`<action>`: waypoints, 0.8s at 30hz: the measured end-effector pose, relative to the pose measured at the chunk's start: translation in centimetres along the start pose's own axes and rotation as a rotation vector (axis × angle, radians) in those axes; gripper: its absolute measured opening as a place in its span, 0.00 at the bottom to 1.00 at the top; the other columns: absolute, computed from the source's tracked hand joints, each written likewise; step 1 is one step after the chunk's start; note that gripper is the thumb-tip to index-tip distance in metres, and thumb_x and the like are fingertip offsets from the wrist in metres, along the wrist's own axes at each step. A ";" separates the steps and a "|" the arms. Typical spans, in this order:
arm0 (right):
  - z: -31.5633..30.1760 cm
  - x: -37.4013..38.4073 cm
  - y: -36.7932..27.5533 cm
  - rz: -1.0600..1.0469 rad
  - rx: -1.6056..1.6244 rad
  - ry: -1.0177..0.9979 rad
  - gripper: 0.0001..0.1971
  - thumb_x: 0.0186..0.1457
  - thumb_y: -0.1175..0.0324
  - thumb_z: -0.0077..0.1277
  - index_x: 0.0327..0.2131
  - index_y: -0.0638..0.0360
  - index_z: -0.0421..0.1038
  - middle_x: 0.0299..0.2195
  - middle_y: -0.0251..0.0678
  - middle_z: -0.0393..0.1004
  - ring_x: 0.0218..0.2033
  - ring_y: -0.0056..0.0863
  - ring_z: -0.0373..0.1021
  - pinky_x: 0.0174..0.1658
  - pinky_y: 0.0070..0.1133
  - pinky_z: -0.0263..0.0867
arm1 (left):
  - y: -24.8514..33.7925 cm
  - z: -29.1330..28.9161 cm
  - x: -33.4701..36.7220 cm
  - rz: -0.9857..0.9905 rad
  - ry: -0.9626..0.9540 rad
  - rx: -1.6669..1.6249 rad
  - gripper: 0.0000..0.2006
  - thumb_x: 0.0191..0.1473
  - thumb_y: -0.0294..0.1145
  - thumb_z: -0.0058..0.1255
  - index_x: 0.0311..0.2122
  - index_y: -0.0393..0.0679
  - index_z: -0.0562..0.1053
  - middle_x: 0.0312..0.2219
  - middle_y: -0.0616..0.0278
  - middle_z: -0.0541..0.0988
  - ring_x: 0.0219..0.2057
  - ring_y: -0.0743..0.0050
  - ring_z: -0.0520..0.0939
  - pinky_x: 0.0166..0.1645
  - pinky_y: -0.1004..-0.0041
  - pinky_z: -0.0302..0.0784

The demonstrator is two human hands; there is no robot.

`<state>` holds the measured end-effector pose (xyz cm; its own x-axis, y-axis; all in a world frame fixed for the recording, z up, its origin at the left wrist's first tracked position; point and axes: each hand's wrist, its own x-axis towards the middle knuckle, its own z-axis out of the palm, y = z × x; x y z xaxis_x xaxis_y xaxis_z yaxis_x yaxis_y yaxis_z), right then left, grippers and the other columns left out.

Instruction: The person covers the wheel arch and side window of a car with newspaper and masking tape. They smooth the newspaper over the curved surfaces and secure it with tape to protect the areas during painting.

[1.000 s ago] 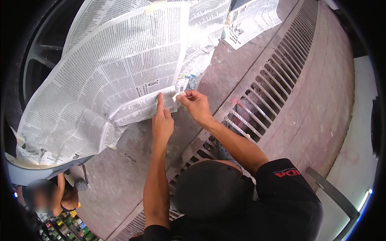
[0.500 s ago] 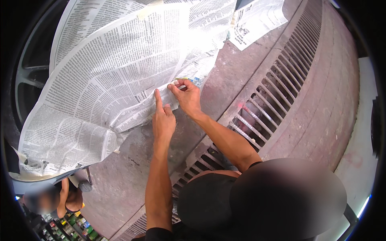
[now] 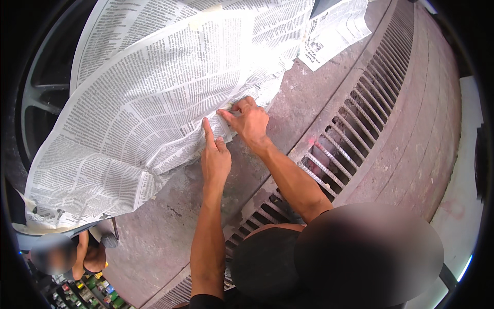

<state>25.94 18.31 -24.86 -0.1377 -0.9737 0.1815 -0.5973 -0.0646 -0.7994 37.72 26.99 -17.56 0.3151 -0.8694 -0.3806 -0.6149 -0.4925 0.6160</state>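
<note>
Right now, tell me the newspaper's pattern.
The newspaper is white with columns of dark print, best seen in the head view.

Beneath the left hand [image 3: 216,162] and right hand [image 3: 250,124], the newspaper [image 3: 139,103] is thin, matt paper, smooth across its broad panel and crinkled along the edge being pressed. Beyond the hands, the tape [image 3: 197,23] looks papery and dull. To their right, the drain grate [image 3: 329,159] has ribbed metal bars, set in a floor [image 3: 290,98] resembling rough, matt, blotched concrete. Left of the hands, the wheel's spokes [image 3: 41,103] look smooth, faintly glossy.
</note>
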 end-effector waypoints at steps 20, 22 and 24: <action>-19.7 -10.7 -4.0 0.231 0.925 -0.649 0.33 0.69 0.44 0.65 0.62 0.63 0.74 0.55 0.47 0.84 0.50 0.34 0.79 0.56 0.33 0.70 | -10.8 -3.2 -10.5 -0.182 0.038 -0.914 0.37 0.75 0.37 0.56 0.82 0.50 0.57 0.24 0.66 0.81 0.18 0.86 0.70 0.25 0.77 0.68; -25.0 -9.2 -9.9 -0.085 1.068 -0.758 0.47 0.68 0.34 0.60 0.75 0.59 0.59 0.66 0.53 0.76 0.64 0.44 0.73 0.66 0.39 0.66 | -10.8 -2.8 -10.1 -0.136 0.082 -0.968 0.36 0.75 0.37 0.57 0.82 0.47 0.58 0.24 0.66 0.80 0.19 0.87 0.70 0.25 0.77 0.67; -29.1 -8.0 -16.9 -0.497 1.129 -0.879 0.59 0.67 0.26 0.55 0.83 0.52 0.37 0.77 0.57 0.61 0.77 0.53 0.59 0.74 0.45 0.58 | -10.7 -2.6 -10.4 -0.075 0.127 -1.016 0.36 0.75 0.36 0.57 0.81 0.46 0.58 0.24 0.67 0.79 0.20 0.87 0.70 0.26 0.78 0.66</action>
<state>14.14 33.58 3.84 0.6350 -0.5936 0.4944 0.5181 -0.1474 -0.8425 42.84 41.19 -18.40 0.4377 -0.8039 -0.4026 0.2935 -0.2955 0.9091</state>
